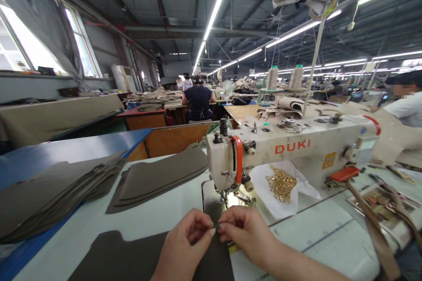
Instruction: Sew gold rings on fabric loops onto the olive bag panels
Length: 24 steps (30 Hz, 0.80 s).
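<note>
Just in front of the sewing machine (260,149), my left hand (189,243) and my right hand (249,232) meet with fingertips pinched. Between them shows a small dark piece (216,225), held from both sides; its kind is too small to make out. Below my hands a dark grey-brown cut panel (121,254) lies flat on the pale table, partly covered by my left hand. The needle and presser foot (226,197) are right behind my fingertips. Gold-coloured metal hardware (281,184) sits in a heap on white paper (306,195) under the machine arm.
Stacked dark panels lie behind my left hand (165,175) and on a blue surface (59,189) at far left. At right are a tray of small parts (379,204) and a hanging brown strap (372,228). Thread cones (272,78) stand behind; other people sit farther off.
</note>
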### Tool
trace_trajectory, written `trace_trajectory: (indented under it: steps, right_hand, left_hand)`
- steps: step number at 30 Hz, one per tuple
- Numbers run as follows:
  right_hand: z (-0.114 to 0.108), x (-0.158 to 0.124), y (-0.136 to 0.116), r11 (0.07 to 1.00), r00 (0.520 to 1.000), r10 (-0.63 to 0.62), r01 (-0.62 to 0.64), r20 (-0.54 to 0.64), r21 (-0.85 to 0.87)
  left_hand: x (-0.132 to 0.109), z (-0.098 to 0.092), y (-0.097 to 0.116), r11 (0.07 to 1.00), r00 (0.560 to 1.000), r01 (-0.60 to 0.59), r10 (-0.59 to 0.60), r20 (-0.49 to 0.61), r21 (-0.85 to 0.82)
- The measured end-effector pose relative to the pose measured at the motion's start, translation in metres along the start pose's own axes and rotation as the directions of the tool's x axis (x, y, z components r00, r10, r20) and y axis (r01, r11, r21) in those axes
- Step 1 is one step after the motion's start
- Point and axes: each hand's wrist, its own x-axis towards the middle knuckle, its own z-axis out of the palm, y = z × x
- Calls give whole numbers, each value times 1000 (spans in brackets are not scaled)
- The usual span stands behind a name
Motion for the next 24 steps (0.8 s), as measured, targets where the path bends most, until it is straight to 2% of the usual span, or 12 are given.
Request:
trace_trajectory:
  steps: [4, 7, 11, 13, 16, 18, 20, 22, 24]
  right_hand:
    - [-1, 0, 1, 999, 1000, -17, 17, -1, -37]
    - [-2, 0, -2, 977, 997, -77, 78, 13, -199]
    - [-6, -2, -7, 838, 972, -228, 224, 55, -498]
    - [-7, -5, -8, 776, 959, -273, 266, 75, -572]
    - [-9, -10, -9, 717, 953, -285, 286, 108, -636]
    - [-11, -13, -11, 744, 964, -250, 252, 92, -619]
    - [-15, -15, -14, 819, 986, -165, 156, 32, -553]
    - [-18, -14, -17, 872, 997, -69, 49, -23, -487]
    - [-20, -11, -19, 892, 999, 6, -29, -51, -452]
  left_hand:
    - [0, -1, -4, 1000, 1000, -19, 19, -2, 23]
    - [0, -1, -1, 997, 1000, -18, 19, -15, 78]
    - [-2, 0, 4, 980, 1000, -3, 6, -11, 200]
    - [-2, 0, 7, 970, 1000, -13, 9, 20, 244]
    - [1, -2, 12, 961, 992, -46, 11, 128, 271]
    - [5, -6, 18, 958, 974, -82, 19, 226, 275]
    - [9, -10, 20, 941, 961, -140, 55, 271, 307]
    - [11, -14, 14, 900, 962, -216, 130, 240, 379]
    - [12, -15, 0, 822, 945, -326, 262, 198, 467]
